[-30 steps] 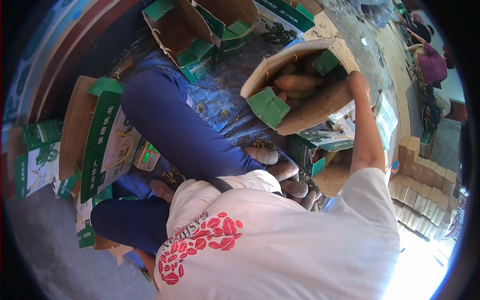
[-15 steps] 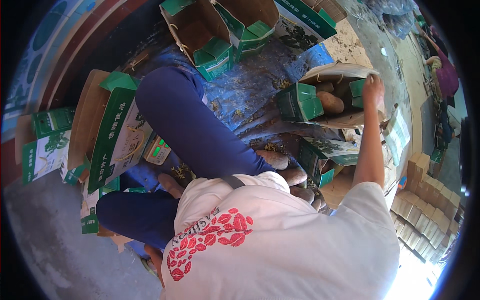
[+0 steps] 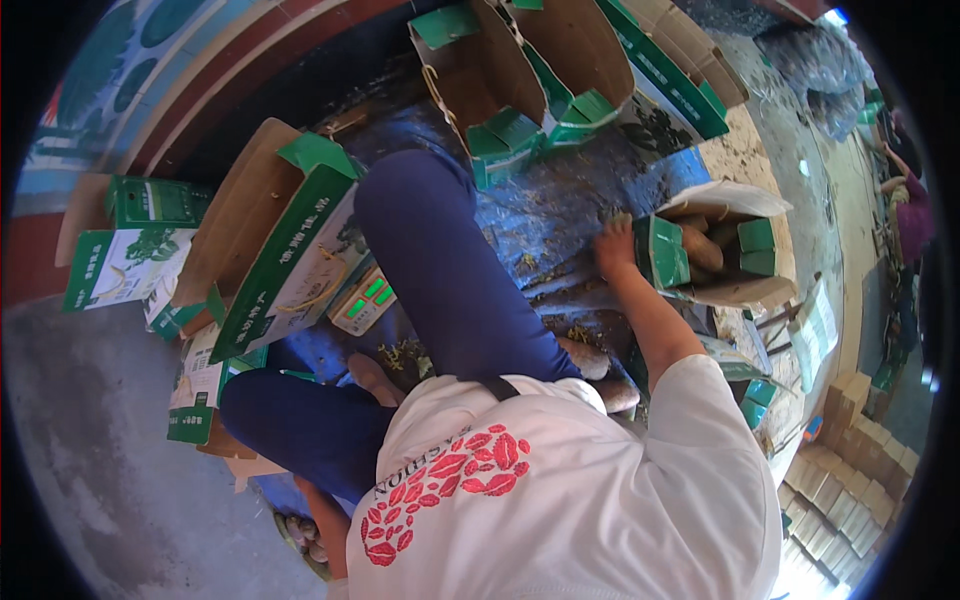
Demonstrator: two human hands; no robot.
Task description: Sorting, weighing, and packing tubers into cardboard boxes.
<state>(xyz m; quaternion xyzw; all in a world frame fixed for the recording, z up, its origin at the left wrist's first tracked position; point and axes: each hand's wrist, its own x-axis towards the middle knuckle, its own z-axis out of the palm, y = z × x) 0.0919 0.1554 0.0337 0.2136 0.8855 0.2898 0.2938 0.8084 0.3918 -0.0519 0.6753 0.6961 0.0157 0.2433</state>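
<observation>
My right hand [image 3: 615, 247] is beside the left end of an open green-and-white carton [image 3: 650, 250], fingers stretched out over the blue tarp and nothing seen in them. Whether it touches the carton is hard to make out. Inside that carton lie large brown tubers [image 3: 705, 250], its end flaps folded outward. At the lower left my left forearm [image 3: 325, 520] runs down past my thigh; the leg hides most of that hand, so its fingers do not show. Close to the bent knee are more tubers [image 3: 588, 358] on the tarp.
A digital scale [image 3: 362, 303] with green displays sits beside a large tilted carton [image 3: 290, 260] at left. Open cartons [image 3: 500, 135] stand at the far side. Another carton [image 3: 735, 355] lies nearer at right. Stacked brown boxes [image 3: 850, 470] and a person [image 3: 910, 215] are further right.
My right hand has moved left, from the carton's right edge to its left end. The view has shifted, so the scene sits further right in the picture.
</observation>
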